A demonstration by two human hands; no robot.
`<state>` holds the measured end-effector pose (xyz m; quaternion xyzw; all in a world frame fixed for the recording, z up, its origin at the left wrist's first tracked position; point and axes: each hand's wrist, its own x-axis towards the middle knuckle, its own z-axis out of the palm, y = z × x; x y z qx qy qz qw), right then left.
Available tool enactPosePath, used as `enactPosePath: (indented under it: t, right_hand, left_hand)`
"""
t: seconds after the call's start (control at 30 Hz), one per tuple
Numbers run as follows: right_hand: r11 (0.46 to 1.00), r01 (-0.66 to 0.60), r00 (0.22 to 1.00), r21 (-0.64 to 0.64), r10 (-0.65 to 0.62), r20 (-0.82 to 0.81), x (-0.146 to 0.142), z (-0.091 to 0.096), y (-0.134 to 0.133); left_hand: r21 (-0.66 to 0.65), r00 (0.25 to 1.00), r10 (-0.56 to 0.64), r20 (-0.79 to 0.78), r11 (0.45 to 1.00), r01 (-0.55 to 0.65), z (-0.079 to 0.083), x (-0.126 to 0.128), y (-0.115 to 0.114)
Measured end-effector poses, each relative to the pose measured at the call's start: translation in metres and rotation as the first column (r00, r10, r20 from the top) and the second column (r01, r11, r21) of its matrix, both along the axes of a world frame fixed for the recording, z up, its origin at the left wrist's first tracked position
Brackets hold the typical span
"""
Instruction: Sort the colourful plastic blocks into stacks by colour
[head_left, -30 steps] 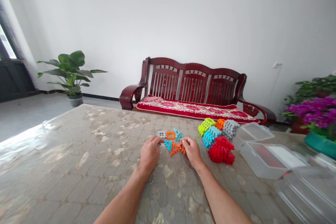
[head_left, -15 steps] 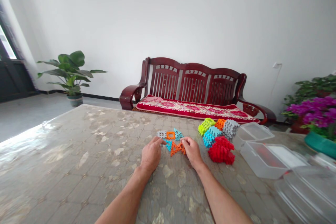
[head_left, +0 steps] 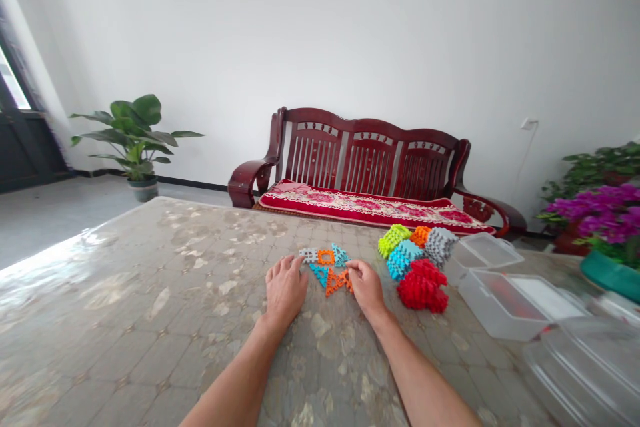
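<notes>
My left hand [head_left: 286,285] lies palm down on the table with its fingers apart, holding nothing. Just right of its fingertips sits a flat group of toothed plastic building pieces: a grey piece [head_left: 309,255], an orange square frame [head_left: 326,257], a light blue triangle [head_left: 341,254], a darker blue triangle [head_left: 319,274] and orange triangles [head_left: 335,283]. At the group's right edge is my right hand [head_left: 367,285], thumb and finger pinched together by the light blue and orange pieces. What lies between these fingertips is hidden. My right hand partly covers the rightmost orange piece.
Right of my right hand stand stacks of pieces: lime green [head_left: 394,240], blue [head_left: 405,260], orange [head_left: 420,235], grey [head_left: 440,245] and red [head_left: 423,287]. Beyond them are clear plastic boxes [head_left: 500,320] and a transparent lid [head_left: 590,367]. A wooden bench [head_left: 370,147] stands behind the table.
My left hand has drawn back slightly left from the darker blue triangle, and its fingers have spread. That triangle now shows more fully. My right hand stays nearly in place.
</notes>
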<state>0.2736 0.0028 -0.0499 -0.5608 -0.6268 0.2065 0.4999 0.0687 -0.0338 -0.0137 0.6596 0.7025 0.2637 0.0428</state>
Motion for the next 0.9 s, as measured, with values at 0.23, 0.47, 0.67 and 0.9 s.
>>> enactPosePath:
  t: [0.23, 0.47, 0.67, 0.9]
  right_hand:
    - [0.999, -0.045, 0.960, 0.029, 0.035, 0.279, -0.002, 0.004, -0.005]
    - [1.000, -0.019, 0.977, 0.016, 0.015, 0.210, -0.001, 0.002, -0.006]
    - [0.998, 0.027, 0.989, 0.062, -0.036, 0.145, -0.001, 0.001, -0.007]
    - [0.994, 0.072, 0.986, 0.084, -0.084, 0.145, -0.003, 0.004, -0.002]
  left_hand:
    - [-0.017, 0.990, -0.135, -0.041, 0.991, 0.135, -0.003, 0.004, 0.000]
    - [0.001, 0.977, -0.194, -0.089, 0.981, 0.195, -0.009, 0.004, 0.000]
    - [0.022, 0.977, -0.203, -0.062, 0.979, 0.205, -0.012, 0.001, 0.003]
    - [0.019, 0.977, -0.207, -0.045, 0.978, 0.208, -0.009, 0.000, 0.003]
